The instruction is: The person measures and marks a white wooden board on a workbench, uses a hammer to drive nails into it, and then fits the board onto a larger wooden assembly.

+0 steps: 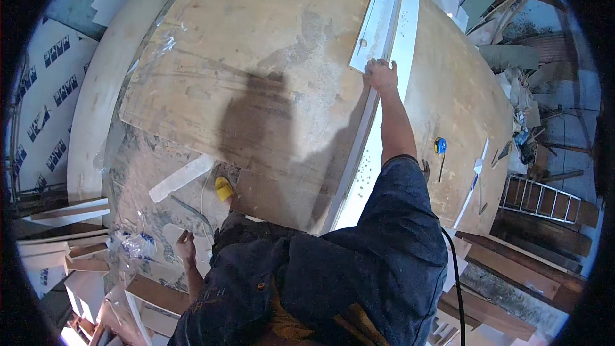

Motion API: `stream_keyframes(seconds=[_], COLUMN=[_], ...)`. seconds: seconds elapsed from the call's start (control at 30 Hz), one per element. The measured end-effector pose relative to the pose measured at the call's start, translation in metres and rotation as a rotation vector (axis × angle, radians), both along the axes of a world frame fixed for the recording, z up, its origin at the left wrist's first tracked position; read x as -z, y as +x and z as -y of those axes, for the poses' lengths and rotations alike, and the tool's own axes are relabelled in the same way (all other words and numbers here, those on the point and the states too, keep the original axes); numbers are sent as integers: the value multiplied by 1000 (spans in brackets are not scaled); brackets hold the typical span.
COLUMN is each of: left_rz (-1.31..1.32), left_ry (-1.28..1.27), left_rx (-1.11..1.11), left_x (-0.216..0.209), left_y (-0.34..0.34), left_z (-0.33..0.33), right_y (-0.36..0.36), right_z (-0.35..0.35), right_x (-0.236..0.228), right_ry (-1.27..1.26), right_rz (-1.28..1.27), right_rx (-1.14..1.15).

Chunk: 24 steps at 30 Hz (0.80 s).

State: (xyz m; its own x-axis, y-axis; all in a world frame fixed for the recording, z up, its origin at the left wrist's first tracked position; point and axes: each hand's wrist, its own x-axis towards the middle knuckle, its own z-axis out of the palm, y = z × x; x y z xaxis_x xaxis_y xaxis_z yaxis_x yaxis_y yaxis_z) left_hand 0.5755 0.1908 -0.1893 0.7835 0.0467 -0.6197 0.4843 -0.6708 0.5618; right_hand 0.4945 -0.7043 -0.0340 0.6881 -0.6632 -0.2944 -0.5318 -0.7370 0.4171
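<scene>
the right hand (380,75) is stretched far out over the big plywood desk (256,77), its fingers curled onto the near end of a white panel (379,16) that lies lengthwise away from the person; the grip rests on the panel's end edge, though how tightly it closes there is hard to tell. under and beside that panel lies a long white board (371,154), which runs back toward the person's body. the left hand (186,243) hangs low beside the hip, off the desk, loosely open with nothing in it. a yellow shoe (223,188) shows just under the desk's near edge, next to a white offcut strip (182,178) on the floor. to the right of the outstretched arm, on the desk, sit a yellow-and-blue tape measure (440,145) and a few small hand tools (479,173). a crumpled plastic bottle (136,243) lies on the floor near the left hand. a ladder (541,198) lies off the desk's right side among stacked timber.
</scene>
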Motion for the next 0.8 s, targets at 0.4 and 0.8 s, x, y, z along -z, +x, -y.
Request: stream_keyframes(seconds=[0.4,0.8], left_rz=[-142,-46], left_ry=[-215,-53], left_rx=[-214,-193], left_x=[15,-14], left_y=[-45,-39], left_z=[-58,-27], right_y=[10,12], right_z=[26,68], right_x=[7,13], right_ry=[27,4], right_rz=[153,155], right_rx=[-20,29])
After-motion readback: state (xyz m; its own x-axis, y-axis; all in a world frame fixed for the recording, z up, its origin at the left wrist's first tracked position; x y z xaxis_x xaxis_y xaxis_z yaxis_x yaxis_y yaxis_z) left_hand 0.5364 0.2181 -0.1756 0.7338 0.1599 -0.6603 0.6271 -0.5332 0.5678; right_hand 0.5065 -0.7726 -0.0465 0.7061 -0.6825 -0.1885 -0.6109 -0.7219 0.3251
